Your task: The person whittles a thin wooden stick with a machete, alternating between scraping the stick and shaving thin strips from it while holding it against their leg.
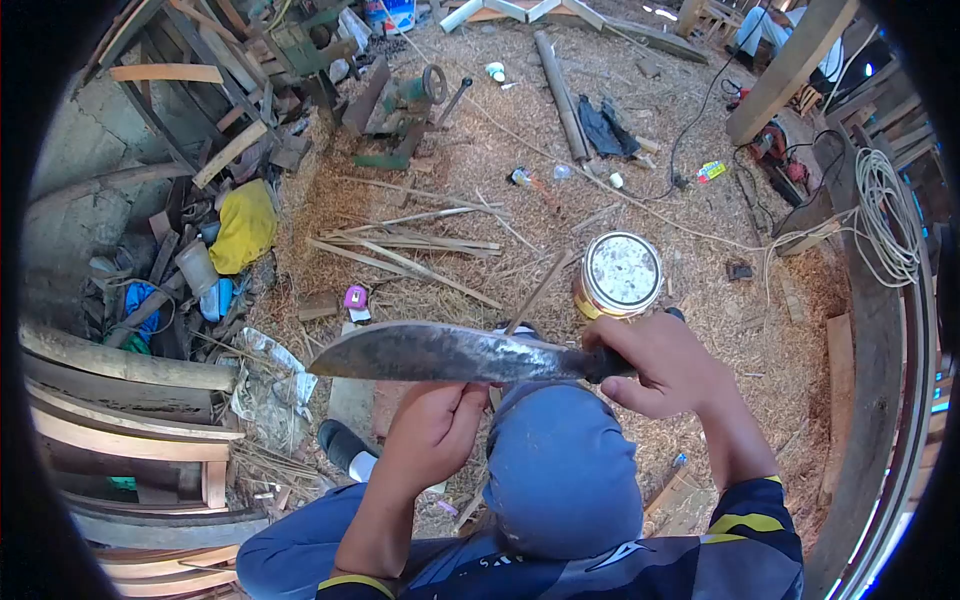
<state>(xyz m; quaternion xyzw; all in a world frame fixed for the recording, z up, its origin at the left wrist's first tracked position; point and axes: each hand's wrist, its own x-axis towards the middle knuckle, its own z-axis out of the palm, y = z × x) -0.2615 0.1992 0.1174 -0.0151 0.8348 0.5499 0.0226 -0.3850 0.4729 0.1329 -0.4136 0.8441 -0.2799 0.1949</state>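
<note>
My right hand (655, 365) is closed round the dark handle of a machete (440, 352). Its broad, worn blade lies nearly level across the view, with the tip to the left. Just below the blade, my left hand (435, 430) is closed on a thin wooden strip (540, 290), which slants up to the right from behind the blade. The blade hides part of this strip and some left fingertips. A rounded shape in blue-grey cloth (565, 470) stands between my forearms.
A lidded paint can (622, 275) stands beyond my right hand on shaving-covered ground. Loose wooden strips (420, 245) lie ahead, near a pink tape measure (355, 298). A green metal machine (400, 110) stands farther off. Coiled cable (885, 215) hangs at right; scrap and a yellow cloth (243, 225) lie left.
</note>
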